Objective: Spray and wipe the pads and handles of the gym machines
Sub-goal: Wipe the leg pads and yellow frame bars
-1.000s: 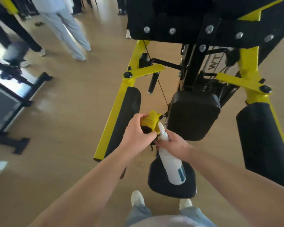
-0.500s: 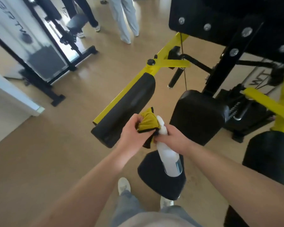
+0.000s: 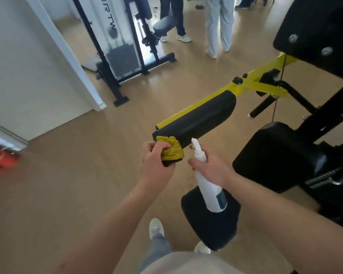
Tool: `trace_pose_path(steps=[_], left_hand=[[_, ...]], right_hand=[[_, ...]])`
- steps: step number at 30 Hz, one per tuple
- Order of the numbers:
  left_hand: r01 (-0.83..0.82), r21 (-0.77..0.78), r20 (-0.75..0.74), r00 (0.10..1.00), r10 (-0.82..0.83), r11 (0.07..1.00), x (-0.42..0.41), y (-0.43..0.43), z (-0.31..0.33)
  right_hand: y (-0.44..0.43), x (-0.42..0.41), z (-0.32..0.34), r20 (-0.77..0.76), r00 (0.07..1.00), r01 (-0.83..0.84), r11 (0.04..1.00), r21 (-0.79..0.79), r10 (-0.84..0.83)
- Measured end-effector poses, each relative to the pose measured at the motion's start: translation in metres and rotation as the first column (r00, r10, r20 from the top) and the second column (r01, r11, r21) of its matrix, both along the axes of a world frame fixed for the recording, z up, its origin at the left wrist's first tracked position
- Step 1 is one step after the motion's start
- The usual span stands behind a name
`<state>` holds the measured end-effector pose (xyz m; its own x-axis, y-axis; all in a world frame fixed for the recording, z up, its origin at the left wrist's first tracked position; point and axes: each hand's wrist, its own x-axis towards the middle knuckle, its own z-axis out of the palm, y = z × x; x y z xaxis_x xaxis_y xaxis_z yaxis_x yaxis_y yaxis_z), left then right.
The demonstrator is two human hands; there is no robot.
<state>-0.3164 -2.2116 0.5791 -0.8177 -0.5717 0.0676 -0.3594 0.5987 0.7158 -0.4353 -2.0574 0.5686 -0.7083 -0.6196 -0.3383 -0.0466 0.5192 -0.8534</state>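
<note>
While the left hand (image 3: 156, 163) clamps the yellow cloth (image 3: 171, 149) in curled fingers and the right hand (image 3: 211, 165) wraps the spray bottle (image 3: 209, 188), spraying the centre-frame arm pad (image 3: 196, 119) looks next.

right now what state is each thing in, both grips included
left grip, curled round the yellow cloth
right grip, wrapped round the spray bottle's neck
yellow cloth, bunched up at the arm pad's near end, contact unclear
spray bottle, held tilted, nozzle toward the arm pad
arm pad, fixed on its yellow arm, wet or dry cannot tell
seat pad, untouched, under the bottle
</note>
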Motion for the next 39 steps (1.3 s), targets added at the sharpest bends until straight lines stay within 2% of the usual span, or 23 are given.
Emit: trace_pose_path(steps=[8,16,19,22,24,28,32,36,39], left_hand=[[-0.203,0.116,-0.038,0.977,0.208,0.972,0.026,-0.002,-0.007],[-0.212,0.145,-0.037,0.975,0.220,0.966,0.027,-0.005,-0.010],[-0.213,0.153,-0.028,0.975,0.220,0.965,0.025,-0.004,-0.011],[-0.219,0.153,-0.028,0.974,0.226,0.964,0.023,-0.003,-0.014],[-0.223,0.160,-0.027,0.973,0.230,0.962,0.022,-0.001,-0.015],[-0.180,0.116,-0.047,0.981,0.187,0.977,0.021,0.004,-0.016],[-0.108,0.097,-0.075,0.990,0.115,0.989,0.014,0.010,-0.013],[-0.062,0.106,-0.106,0.992,0.073,0.992,0.003,0.016,-0.009],[-0.033,0.103,-0.109,0.993,0.044,0.994,-0.006,0.020,-0.006]], right_hand=[[-0.021,0.007,0.017,-0.030,0.987,-0.157,0.984,0.083,0.160],[-0.018,0.008,0.007,-0.014,0.976,-0.212,0.967,0.140,0.216],[-0.011,0.004,0.001,0.044,0.970,-0.242,0.947,0.212,0.238],[-0.003,0.006,-0.010,0.012,0.960,-0.271,0.921,0.278,0.279],[0.002,0.008,-0.012,0.002,0.968,-0.243,0.940,0.240,0.250],[0.005,0.004,-0.013,0.104,0.992,-0.078,0.994,0.074,0.070],[0.001,-0.008,-0.016,0.021,0.999,-0.038,0.994,0.099,0.036],[0.001,-0.024,-0.014,0.099,0.995,0.015,1.000,0.017,-0.016],[0.004,-0.030,-0.017,0.066,0.997,0.047,0.999,0.010,-0.047]])
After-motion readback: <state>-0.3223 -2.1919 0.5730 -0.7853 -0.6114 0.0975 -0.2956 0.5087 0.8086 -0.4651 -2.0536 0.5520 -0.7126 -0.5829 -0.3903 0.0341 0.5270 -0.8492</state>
